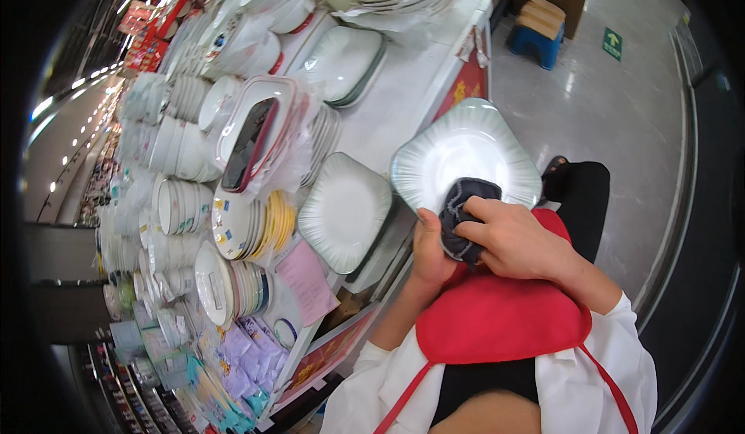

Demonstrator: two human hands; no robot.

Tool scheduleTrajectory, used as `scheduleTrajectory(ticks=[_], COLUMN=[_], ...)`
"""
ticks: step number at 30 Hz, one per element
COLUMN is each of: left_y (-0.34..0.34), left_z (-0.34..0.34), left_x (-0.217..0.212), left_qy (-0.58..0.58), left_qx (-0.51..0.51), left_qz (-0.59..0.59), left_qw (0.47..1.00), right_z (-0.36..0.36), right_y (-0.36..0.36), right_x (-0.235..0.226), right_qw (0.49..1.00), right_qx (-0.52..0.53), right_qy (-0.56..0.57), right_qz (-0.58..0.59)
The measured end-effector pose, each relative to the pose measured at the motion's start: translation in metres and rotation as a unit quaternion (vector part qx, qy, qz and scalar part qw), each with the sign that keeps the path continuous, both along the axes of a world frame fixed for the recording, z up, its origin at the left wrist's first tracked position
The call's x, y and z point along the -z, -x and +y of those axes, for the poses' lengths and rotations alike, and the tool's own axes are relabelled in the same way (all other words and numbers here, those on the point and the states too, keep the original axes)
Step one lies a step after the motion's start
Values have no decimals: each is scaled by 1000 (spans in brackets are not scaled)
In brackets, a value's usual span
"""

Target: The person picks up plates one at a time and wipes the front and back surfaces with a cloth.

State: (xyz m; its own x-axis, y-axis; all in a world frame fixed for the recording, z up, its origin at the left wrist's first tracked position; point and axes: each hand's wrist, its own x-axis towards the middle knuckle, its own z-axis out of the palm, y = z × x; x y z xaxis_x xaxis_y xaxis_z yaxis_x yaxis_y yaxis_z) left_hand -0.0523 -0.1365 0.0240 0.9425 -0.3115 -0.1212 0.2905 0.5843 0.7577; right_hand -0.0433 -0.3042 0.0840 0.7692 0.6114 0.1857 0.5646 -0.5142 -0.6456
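A square white plate (466, 143) with a fluted, pale green rim is held up in front of me, beyond the counter's edge. My left hand (431, 257) is closed on its near side, thumb up by the rim. Bunched in my right hand (521, 240) is a dark cloth (459, 215) with pale edge stitching, pressed against the near part of the plate. The right fingers curl over the cloth. Just to the left, a matching square plate (345, 213) lies on top of others at the counter edge.
The white counter (400, 65) carries stacked bowls and plates, a phone (252, 143) on a red-rimmed dish, a pink paper (305, 283) and purple packets (252, 352). More square plates (341, 65) lie farther back. A blue stool (535, 38) stands on the floor.
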Motion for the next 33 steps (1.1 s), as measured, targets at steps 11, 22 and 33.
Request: scheduleTrajectory(ticks=[11,22,33], left_y=[1,-4,-5], left_z=[-4,5,5], left_x=[-19,-19,-16], left_qy=[-19,-73,-76], left_qx=[-60,8,17], left_qz=[61,60,46], left_qw=[996,995,996], right_z=[-43,-76,-81], right_y=[-22,-55,-33], right_x=[20,23,20], right_qw=[929,888,841], right_qx=[341,316,297], right_qy=[7,-330,-414], right_qz=[-142,49,183])
